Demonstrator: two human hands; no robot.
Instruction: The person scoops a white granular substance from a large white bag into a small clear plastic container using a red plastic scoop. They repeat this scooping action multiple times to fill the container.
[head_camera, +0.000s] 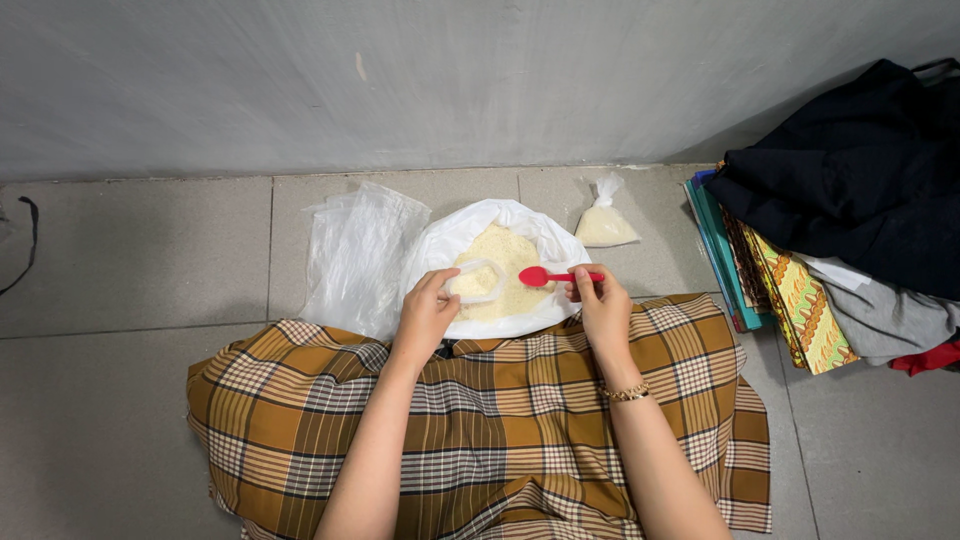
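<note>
Now left hand (425, 312) grips light, bendy plastic cup (476, 281) by rim; right hand (603, 305) pinches stiff red spoon (556, 276) by handle end, over loose powder (505, 270).

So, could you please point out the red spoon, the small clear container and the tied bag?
red spoon (536, 276): head view, bowl.
small clear container (477, 281): head view, rim.
tied bag (603, 226): head view, filled belly.

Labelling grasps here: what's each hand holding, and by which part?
Left hand grips a small clear container by its near side. Right hand pinches the red spoon at the handle end, bowl pointing left.
</note>
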